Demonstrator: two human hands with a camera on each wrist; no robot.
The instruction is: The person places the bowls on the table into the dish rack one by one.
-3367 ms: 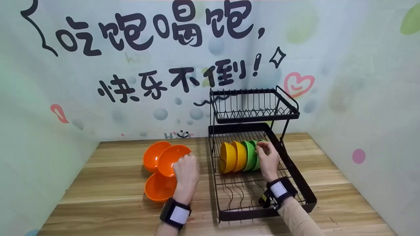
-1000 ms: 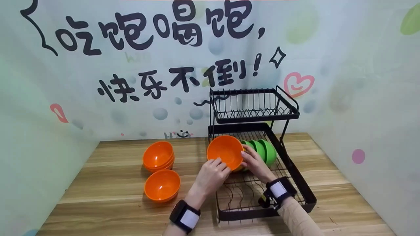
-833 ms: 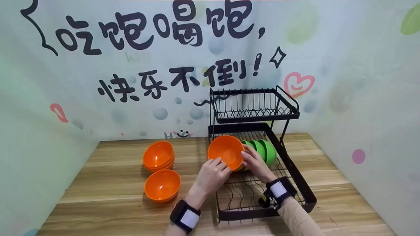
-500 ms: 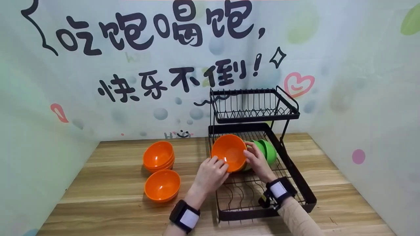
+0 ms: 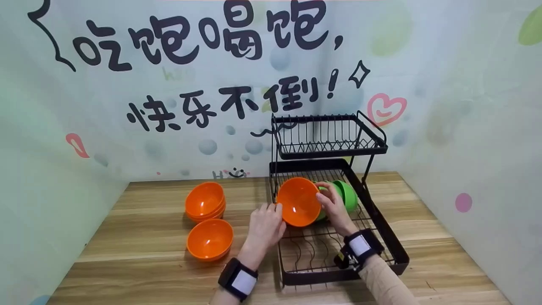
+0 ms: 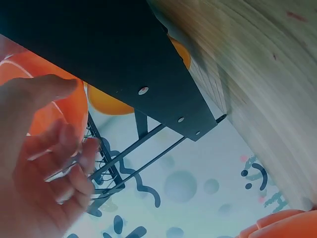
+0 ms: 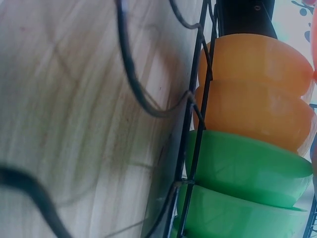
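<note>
An orange bowl (image 5: 298,203) hangs tilted over the lower tier of a black dish rack (image 5: 347,275), its hollow facing me. Its right rim is pinched between the thumb and fingers of my right hand (image 5: 335,209). My left hand (image 5: 264,224) is at the left rim; in the left wrist view its thumb and fingers are spread apart in front of the bowl, loosely bent. Behind the held bowl, green bowls (image 5: 349,197) stand on edge in the rack. The yellow bowls (image 7: 255,109) beside them show in the right wrist view but are hidden in the head view.
Left of the rack, a leaning stack of orange bowls (image 5: 205,201) stands on the wooden table (image 5: 139,254), with another orange bowl (image 5: 210,240) in front of it. The rack's upper tier (image 5: 330,154) overhangs the back. A printed cloth wall (image 5: 190,148) closes off the rear.
My left hand first brought the orange bowl from the table to the rack, where my right hand took its rim. Since then the bowl has shifted right, and my left fingers have slid to its left edge.
</note>
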